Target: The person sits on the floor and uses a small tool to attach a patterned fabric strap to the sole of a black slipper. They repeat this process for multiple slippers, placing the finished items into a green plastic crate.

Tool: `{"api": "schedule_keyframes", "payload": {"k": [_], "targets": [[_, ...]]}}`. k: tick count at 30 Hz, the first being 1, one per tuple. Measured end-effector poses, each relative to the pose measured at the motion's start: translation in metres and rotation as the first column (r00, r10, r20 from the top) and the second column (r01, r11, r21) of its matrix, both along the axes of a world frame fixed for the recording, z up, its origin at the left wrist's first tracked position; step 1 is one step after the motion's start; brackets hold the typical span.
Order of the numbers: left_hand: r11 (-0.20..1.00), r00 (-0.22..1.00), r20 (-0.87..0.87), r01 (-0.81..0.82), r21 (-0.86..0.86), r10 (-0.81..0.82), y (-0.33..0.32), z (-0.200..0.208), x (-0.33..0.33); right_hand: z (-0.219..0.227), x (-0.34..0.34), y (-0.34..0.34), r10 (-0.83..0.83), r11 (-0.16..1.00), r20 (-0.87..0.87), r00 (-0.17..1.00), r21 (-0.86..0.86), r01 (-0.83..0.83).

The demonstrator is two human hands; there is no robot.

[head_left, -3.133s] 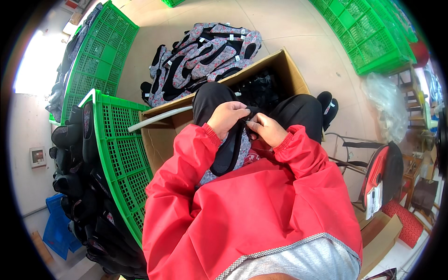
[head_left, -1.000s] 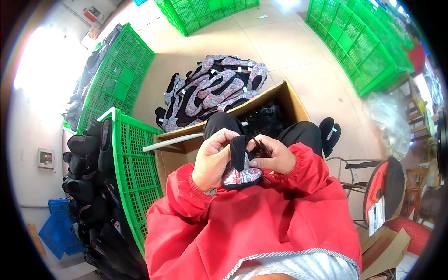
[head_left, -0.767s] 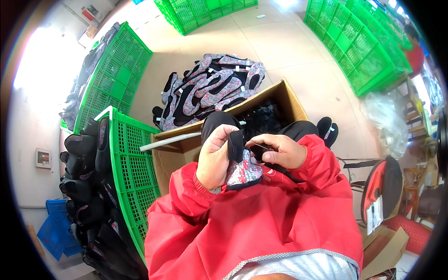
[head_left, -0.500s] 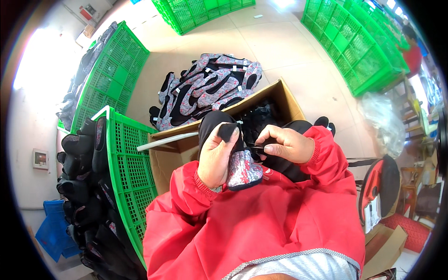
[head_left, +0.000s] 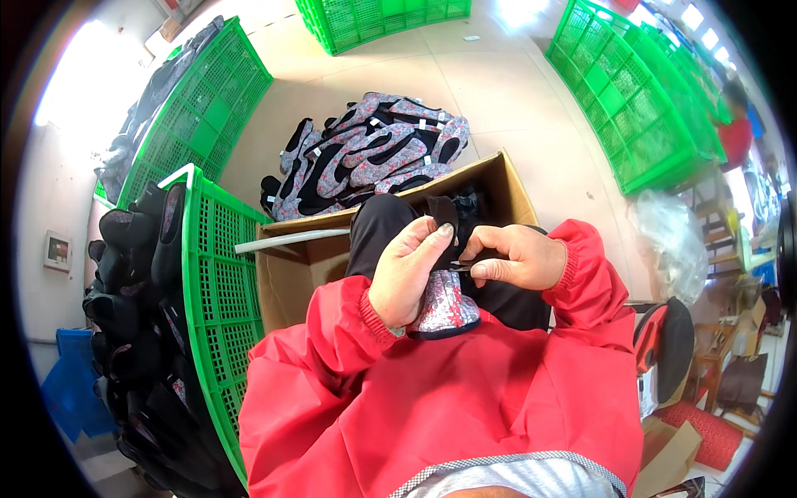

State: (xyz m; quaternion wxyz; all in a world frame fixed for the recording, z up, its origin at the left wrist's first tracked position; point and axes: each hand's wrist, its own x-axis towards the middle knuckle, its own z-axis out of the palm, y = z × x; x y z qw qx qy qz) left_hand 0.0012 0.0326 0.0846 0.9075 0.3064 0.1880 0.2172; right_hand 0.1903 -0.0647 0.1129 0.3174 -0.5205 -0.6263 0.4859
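Over my lap my left hand [head_left: 413, 270] is closed on a floral fabric slipper [head_left: 449, 303] in grey, white and red with a dark edge. A black flap of it [head_left: 442, 209] is pinched between thumb and fingers and sticks up above them. Close on the right, my right hand [head_left: 516, 256] is closed around a small dark metal tool [head_left: 458, 266], which looks like thread snips. The tool lies against the slipper's upper end. Its blades are too small to make out.
Beyond my knees stands an open cardboard box [head_left: 490, 184] with dark things inside. A heap of floral and black slippers [head_left: 365, 158] lies on the floor behind it. Green crates [head_left: 228, 274] stand left, far and right [head_left: 618, 108]. Black slippers [head_left: 137, 324] hang at left.
My left hand has shifted slightly right and turned the slipper, so the black flap now stands up higher. My right hand stays close beside it with the tool. The view has shifted a little.
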Motion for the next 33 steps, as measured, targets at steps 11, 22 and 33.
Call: {"api": "schedule_keyframes", "payload": {"k": [11,22,33], "targets": [[1.0,1.0,0.0,-0.001,-0.024,0.001,-0.002,-0.01,0.01,0.012,0.006,0.002,0.005,1.0,0.161,0.987,0.022,-0.009],[0.998,0.996,-0.076,0.056,-0.012,-0.057,-0.007,-0.006,0.019,0.027,0.01,0.0,0.026,0.998,0.196,0.98,-0.069,-0.012],[0.995,0.989,-0.114,0.098,-0.013,-0.098,-0.006,-0.003,0.018,0.022,0.014,-0.002,0.007,0.999,0.125,0.992,-0.036,-0.003]]}}
